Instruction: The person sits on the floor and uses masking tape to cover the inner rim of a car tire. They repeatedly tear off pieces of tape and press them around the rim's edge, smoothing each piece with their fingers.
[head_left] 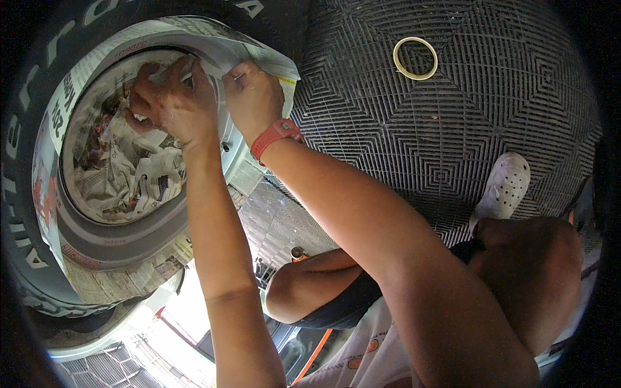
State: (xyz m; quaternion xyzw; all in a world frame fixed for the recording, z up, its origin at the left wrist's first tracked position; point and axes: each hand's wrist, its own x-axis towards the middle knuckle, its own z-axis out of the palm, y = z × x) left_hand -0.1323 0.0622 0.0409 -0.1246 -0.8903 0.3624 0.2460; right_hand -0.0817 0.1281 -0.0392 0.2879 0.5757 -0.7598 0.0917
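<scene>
In front of me stands a tyre with raised white lettering around a grey wheel rim. Sheets of newspaper are tucked between rim and tyre, and crumpled newspaper fills the round middle. My left hand is over the upper part of that middle, its fingers bent and spread apart, slightly blurred. Just right of it, my right hand, with a red watch at the wrist, is closed in a pinch at the rim's upper right edge. Whatever lies between its fingertips is too small to make out.
A roll of tape lies on the dark ribbed floor mat, to the right of the wheel. My foot in a pale perforated clog rests farther right, and my bent knee is below the arms. A small dark can stands near the knee.
</scene>
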